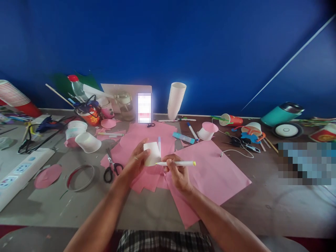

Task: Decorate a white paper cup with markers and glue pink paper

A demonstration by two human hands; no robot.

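My left hand [136, 159] holds a white paper cup [152, 153] on its side over the pink paper sheets [210, 171]. My right hand [177, 173] grips a white marker [178, 163] with a yellow-green end, its tip touching the cup's lower edge. A pen cap [159, 143] lies just behind the cup. Black-handled scissors [111, 168] rest on the table left of my left hand.
A stack of white cups [175, 99] and a glowing phone [144, 107] stand at the back. Loose cups [88, 142], markers, a glue stick [183, 138], a metal ring [80, 177], a power strip [18, 173] and a teal flask [282, 113] lie around.
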